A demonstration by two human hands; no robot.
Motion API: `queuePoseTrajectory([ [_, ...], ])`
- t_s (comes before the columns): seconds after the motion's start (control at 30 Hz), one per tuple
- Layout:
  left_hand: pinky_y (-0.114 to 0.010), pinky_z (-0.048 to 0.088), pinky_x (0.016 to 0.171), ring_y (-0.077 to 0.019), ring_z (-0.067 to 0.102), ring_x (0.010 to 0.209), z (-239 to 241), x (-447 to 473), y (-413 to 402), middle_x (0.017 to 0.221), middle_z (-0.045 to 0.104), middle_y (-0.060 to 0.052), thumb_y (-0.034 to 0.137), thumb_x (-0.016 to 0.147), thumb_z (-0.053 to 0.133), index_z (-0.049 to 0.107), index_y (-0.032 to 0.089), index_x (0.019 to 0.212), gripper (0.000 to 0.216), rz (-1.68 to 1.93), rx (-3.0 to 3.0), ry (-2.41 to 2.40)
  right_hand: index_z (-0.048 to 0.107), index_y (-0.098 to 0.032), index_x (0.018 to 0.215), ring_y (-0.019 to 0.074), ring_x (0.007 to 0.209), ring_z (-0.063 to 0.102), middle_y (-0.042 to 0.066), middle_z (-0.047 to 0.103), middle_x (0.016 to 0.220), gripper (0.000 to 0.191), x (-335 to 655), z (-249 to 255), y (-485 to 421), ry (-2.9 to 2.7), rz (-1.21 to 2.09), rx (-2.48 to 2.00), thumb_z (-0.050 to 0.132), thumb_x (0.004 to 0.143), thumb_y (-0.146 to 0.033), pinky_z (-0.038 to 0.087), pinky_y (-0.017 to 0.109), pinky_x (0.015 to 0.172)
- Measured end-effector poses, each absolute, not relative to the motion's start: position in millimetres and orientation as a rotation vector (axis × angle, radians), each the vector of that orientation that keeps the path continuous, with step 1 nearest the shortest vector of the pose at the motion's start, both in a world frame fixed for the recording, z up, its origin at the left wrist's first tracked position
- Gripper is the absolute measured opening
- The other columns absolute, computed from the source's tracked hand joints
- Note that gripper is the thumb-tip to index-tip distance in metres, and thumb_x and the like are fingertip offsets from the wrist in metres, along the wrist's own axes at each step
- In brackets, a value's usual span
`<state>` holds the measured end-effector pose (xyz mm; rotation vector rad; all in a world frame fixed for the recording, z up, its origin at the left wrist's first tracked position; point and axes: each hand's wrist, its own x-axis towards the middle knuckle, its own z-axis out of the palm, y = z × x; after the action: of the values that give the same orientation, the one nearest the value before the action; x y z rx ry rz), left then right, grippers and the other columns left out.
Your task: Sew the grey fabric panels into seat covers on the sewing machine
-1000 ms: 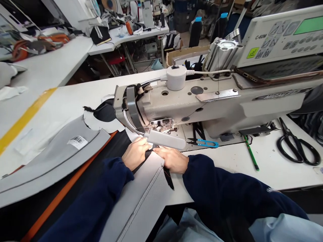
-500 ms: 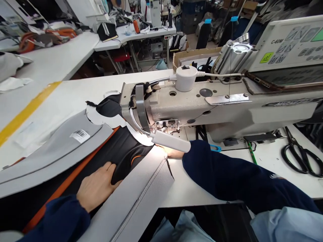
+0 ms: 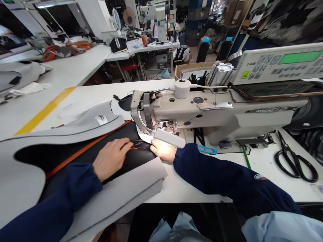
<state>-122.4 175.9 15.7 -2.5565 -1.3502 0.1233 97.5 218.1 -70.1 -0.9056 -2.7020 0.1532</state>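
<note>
My left hand (image 3: pixel 112 158) lies flat, fingers stretched out, on a black panel with orange piping (image 3: pixel 121 148). My right hand (image 3: pixel 163 150) sits under the lamp of the sewing machine (image 3: pixel 217 114), beside the needle, pressing the black material's edge; its fingertips are partly hidden. A thick grey padded panel (image 3: pixel 126 190) lies folded along the table's front edge below both hands. Another grey panel with a barcode label (image 3: pixel 88 126) lies to the left of the machine head.
Blue thread snips (image 3: pixel 208 150) lie under the machine arm. A green pencil (image 3: pixel 246 156) and large black scissors (image 3: pixel 295 161) rest on the white table (image 3: pixel 191 188) at right. The control panel (image 3: pixel 280 64) stands above the machine. Cluttered workbenches fill the background.
My left hand slid forward along the black panel toward the needle. The grey padded panel has been pulled back and folded at the front edge. The view shifted left.
</note>
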Motion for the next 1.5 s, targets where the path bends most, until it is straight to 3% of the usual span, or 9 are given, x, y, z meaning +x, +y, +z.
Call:
queuePoseTrajectory([
  [0.13, -0.036, 0.041, 0.080, -0.0240, 0.054, 0.093, 6.3, -85.7, 179.6, 0.102, 0.061, -0.010, 0.045, 0.086, 0.044, 0.060, 0.014, 0.100, 0.037, 0.339, -2.740, -1.323, 0.056, -0.014, 0.087, 0.0191, 0.081, 0.052, 0.010, 0.055, 0.091, 0.026, 94.8, -64.7, 214.8, -2.796, -0.134, -0.850, 0.032, 0.095, -0.016, 0.044, 0.032, 0.072],
  [0.37, -0.038, 0.039, 0.084, -0.0248, 0.052, 0.097, -15.6, -73.4, 161.6, 0.106, 0.061, -0.012, 0.041, 0.085, 0.050, 0.061, 0.012, 0.105, 0.037, 0.288, -2.667, -1.385, 0.056, -0.013, 0.084, 0.0192, 0.074, 0.049, 0.009, 0.054, 0.084, 0.037, 94.8, -52.2, 228.3, -2.959, -0.316, -0.596, 0.020, 0.096, -0.014, 0.040, 0.035, 0.067],
  [0.5, -0.043, 0.030, 0.099, -0.0292, 0.047, 0.113, -41.3, -70.6, 133.9, 0.122, 0.055, -0.019, 0.047, 0.083, 0.049, 0.056, 0.004, 0.117, 0.055, 0.183, -2.536, -1.351, 0.054, -0.016, 0.078, 0.0170, 0.070, 0.047, 0.005, 0.053, 0.079, 0.034, 92.2, -53.4, 235.8, -3.010, -0.309, -0.389, 0.025, 0.096, -0.019, 0.038, 0.032, 0.063],
  [0.67, -0.042, 0.024, 0.107, -0.0297, 0.036, 0.128, -56.2, -80.5, 135.9, 0.132, 0.047, -0.019, 0.058, 0.083, 0.041, 0.052, 0.003, 0.124, 0.069, 0.131, -2.578, -1.319, 0.055, -0.014, 0.086, 0.0153, 0.063, 0.044, 0.005, 0.052, 0.078, 0.029, 88.2, -61.3, 235.1, -2.976, -0.320, -0.399, 0.029, 0.095, -0.024, 0.035, 0.030, 0.058],
  [0.83, -0.044, 0.033, 0.101, -0.0288, 0.042, 0.123, -50.3, -97.7, 166.2, 0.125, 0.054, -0.017, 0.038, 0.088, 0.039, 0.059, 0.007, 0.114, 0.045, 0.077, -2.665, -1.253, 0.058, -0.012, 0.091, 0.0173, 0.071, 0.047, 0.007, 0.052, 0.081, 0.028, 75.5, -59.4, 230.7, -2.932, -0.366, -0.476, 0.031, 0.095, -0.019, 0.036, 0.031, 0.061],
  [1.0, -0.029, 0.045, 0.090, -0.0159, 0.055, 0.098, -34.8, -99.1, 178.7, 0.108, 0.060, -0.009, 0.005, 0.082, 0.030, 0.061, 0.013, 0.098, 0.037, -0.445, -2.704, -1.275, 0.061, -0.008, 0.084, 0.0200, 0.068, 0.049, 0.010, 0.053, 0.080, 0.037, 70.0, -62.1, 212.5, -2.883, -0.386, -0.605, 0.025, 0.091, -0.009, 0.033, 0.033, 0.052],
  [1.13, -0.029, 0.047, 0.085, -0.0184, 0.052, 0.098, -28.4, -81.7, 189.3, 0.105, 0.059, -0.011, 0.010, 0.086, 0.036, 0.058, 0.011, 0.106, 0.030, -0.510, -2.607, -1.200, 0.062, -0.008, 0.070, 0.0206, 0.067, 0.047, 0.010, 0.050, 0.072, 0.031, 69.3, -70.7, 185.4, -2.672, -0.394, -0.811, 0.035, 0.085, -0.007, 0.034, 0.034, 0.055],
  [1.3, -0.025, 0.042, 0.050, -0.0182, 0.056, 0.085, -32.2, -64.8, 207.5, 0.084, 0.063, -0.005, 0.016, 0.085, 0.044, 0.065, 0.019, 0.086, 0.022, -0.403, -2.530, -1.244, 0.063, -0.007, 0.067, 0.0222, 0.069, 0.046, 0.012, 0.051, 0.070, 0.026, 63.8, -83.8, 162.9, -2.452, -0.353, -0.968, 0.041, 0.080, -0.006, 0.037, 0.038, 0.062],
  [1.5, -0.024, 0.044, 0.062, -0.0157, 0.054, 0.072, -38.2, -56.1, 208.3, 0.066, 0.061, -0.002, 0.009, 0.082, 0.044, 0.062, 0.018, 0.067, 0.026, -0.556, -2.616, -1.119, 0.066, 0.001, 0.080, 0.0285, 0.080, 0.051, 0.019, 0.058, 0.078, 0.027, 56.0, -95.5, 153.8, -2.327, -0.313, -1.015, 0.041, 0.080, -0.008, 0.040, 0.042, 0.068],
])
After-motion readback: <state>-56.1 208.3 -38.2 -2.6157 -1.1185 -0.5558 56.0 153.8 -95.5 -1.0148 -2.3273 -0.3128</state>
